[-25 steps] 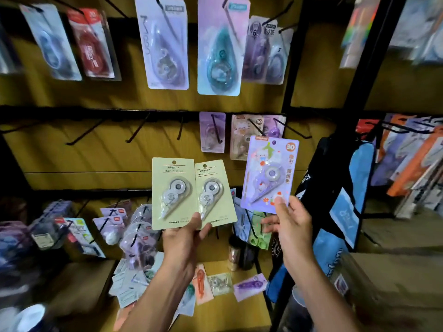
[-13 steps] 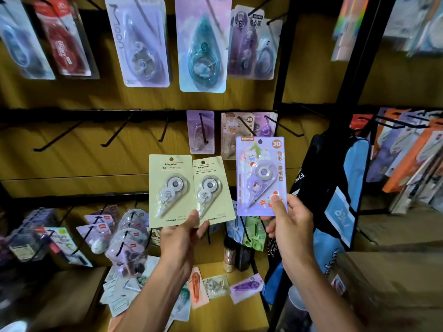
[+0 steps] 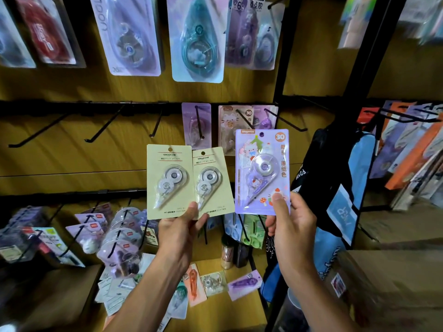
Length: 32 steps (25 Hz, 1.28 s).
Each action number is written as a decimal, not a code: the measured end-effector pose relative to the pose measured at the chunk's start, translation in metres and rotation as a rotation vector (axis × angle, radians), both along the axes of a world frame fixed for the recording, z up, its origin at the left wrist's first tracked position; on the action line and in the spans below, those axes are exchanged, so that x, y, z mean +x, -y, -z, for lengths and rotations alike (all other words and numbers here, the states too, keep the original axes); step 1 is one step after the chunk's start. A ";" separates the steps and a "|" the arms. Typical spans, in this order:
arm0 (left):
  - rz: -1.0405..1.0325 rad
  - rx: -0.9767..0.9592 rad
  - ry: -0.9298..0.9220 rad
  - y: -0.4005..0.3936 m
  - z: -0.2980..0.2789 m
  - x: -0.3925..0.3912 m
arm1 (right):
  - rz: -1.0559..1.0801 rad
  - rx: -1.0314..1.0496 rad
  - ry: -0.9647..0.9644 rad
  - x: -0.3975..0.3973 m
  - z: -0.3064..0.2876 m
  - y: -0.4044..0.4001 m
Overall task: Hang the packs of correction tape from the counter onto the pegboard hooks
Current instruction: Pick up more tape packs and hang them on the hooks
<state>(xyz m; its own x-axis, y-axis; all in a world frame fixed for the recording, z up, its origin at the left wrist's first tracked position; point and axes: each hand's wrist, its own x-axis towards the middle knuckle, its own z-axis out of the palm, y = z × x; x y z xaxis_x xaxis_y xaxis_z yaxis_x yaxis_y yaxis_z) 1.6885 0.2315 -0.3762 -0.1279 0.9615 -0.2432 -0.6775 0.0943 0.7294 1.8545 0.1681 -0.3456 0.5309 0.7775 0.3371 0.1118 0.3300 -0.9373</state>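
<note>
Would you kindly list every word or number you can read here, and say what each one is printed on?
"bitoon" – on both cream packs held by the left hand.
"30" – orange circle on the purple pack held by the right hand.
"30" – on the cat pack hanging behind.
"6" – on the hanging pack at the top.
Smaller print on the packs is too small or blurred to read.

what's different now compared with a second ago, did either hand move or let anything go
The right hand has brought the purple pack left, closer to the two cream packs, and turned it upright. Nothing was released: the left hand still pinches both cream packs, held in the same spot.
</note>
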 end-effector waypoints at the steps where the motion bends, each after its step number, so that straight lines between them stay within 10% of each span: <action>1: 0.001 -0.001 -0.002 0.000 -0.001 0.001 | -0.001 -0.013 0.011 0.001 0.001 -0.002; 15: -0.023 0.056 -0.133 -0.018 -0.009 -0.027 | -0.002 -0.481 -0.246 0.000 -0.037 -0.188; 19: -0.045 0.024 -0.136 -0.021 0.001 -0.042 | -0.251 -0.566 -0.630 -0.022 -0.030 -0.179; 24: -0.054 0.002 -0.162 -0.011 0.006 -0.048 | -0.801 -0.532 -0.509 -0.074 0.012 -0.098; 32: -0.019 0.144 -0.513 0.024 0.011 -0.070 | -0.432 -0.486 -0.401 -0.088 0.022 -0.060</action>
